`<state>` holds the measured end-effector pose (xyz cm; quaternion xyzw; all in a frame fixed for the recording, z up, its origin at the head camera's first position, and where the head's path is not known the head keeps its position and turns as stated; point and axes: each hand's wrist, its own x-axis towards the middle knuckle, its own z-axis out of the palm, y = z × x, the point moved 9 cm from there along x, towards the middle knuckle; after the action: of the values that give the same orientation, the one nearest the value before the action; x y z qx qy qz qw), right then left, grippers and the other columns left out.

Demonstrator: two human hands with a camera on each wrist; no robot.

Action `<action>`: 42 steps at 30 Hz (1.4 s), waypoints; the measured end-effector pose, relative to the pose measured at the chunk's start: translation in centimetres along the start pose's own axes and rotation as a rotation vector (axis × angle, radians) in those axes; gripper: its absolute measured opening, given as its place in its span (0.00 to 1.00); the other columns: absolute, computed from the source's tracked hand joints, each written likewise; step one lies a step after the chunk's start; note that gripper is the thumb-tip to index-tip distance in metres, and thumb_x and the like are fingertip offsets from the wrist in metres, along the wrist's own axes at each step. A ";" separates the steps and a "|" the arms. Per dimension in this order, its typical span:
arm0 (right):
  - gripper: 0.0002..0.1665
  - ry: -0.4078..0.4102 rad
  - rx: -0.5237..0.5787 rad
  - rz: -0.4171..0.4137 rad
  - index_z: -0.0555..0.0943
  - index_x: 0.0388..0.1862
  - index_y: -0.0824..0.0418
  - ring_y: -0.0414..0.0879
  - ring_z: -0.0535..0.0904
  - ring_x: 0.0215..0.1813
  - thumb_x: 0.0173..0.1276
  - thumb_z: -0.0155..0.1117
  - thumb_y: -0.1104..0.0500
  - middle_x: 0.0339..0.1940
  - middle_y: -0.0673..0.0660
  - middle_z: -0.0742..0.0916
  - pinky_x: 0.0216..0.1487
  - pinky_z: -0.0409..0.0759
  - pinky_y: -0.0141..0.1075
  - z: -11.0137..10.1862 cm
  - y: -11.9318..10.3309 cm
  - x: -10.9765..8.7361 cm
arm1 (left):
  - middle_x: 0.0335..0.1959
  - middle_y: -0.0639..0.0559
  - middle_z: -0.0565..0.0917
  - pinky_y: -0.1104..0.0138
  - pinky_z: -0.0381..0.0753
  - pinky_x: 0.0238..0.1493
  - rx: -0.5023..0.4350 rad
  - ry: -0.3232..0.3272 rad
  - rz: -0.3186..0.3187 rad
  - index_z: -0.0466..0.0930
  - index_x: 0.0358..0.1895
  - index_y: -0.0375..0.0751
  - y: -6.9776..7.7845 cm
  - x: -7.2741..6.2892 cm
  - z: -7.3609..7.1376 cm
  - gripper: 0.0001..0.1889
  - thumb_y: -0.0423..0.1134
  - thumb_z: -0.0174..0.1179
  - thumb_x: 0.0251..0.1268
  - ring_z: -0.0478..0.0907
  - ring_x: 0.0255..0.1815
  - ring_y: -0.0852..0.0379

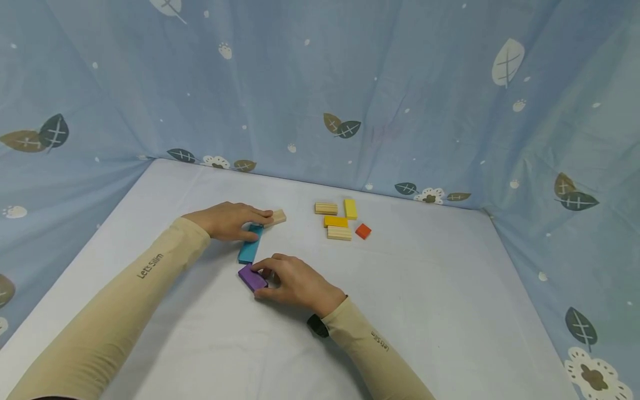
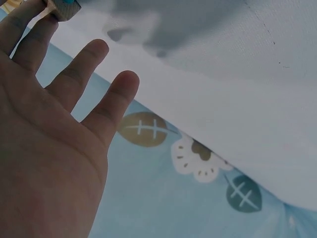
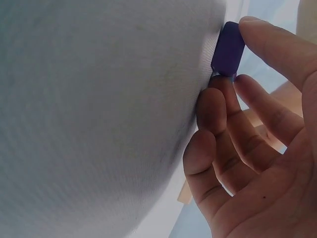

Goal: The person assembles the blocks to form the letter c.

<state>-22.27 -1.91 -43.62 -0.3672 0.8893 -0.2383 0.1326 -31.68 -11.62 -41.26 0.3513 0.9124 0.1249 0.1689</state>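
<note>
My left hand (image 1: 232, 221) reaches over two blocks laid end to end at an angle. Its thumb touches the blue block (image 1: 250, 244), and its fingertips touch the plain wooden block (image 1: 276, 218) at the far end. In the left wrist view the fingers are spread and fairly straight, with a corner of a wooden block (image 2: 67, 11) at the top edge. Closer to me, my right hand (image 1: 300, 283) pinches a purple block (image 1: 252, 277) by its ends between thumb and fingers. This purple block (image 3: 229, 48) lies against the white cloth, its far corner by the blue block's near end.
Right of the hands lie two ridged wooden blocks (image 1: 339, 233), an orange-yellow block (image 1: 336, 221), a yellow block (image 1: 350, 209) and a small red-orange block (image 1: 363, 231). White cloth (image 1: 425, 300) covers the table. Behind it hangs a blue leaf-patterned curtain (image 1: 280, 83).
</note>
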 end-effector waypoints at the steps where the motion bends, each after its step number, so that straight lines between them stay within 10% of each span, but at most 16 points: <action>1: 0.30 -0.001 0.000 0.005 0.81 0.65 0.51 0.33 0.76 0.43 0.66 0.74 0.45 0.48 0.45 0.85 0.44 0.75 0.21 0.0 0.0 0.0 | 0.78 0.48 0.64 0.39 0.61 0.72 -0.003 0.002 0.004 0.70 0.74 0.44 0.0 0.0 0.0 0.29 0.42 0.62 0.73 0.61 0.76 0.36; 42: 0.31 -0.012 -0.050 -0.024 0.80 0.66 0.51 0.33 0.77 0.46 0.66 0.73 0.45 0.50 0.45 0.84 0.50 0.76 0.22 -0.2 -0.3 -0.3 | 0.78 0.48 0.64 0.39 0.59 0.73 -0.054 -0.005 0.016 0.72 0.73 0.43 0.2 -0.1 0.0 0.27 0.41 0.62 0.73 0.61 0.76 0.37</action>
<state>-21.97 -1.78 -43.25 -0.3827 0.8895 -0.2154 0.1260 -31.51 -11.51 -41.18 0.3540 0.9055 0.1498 0.1796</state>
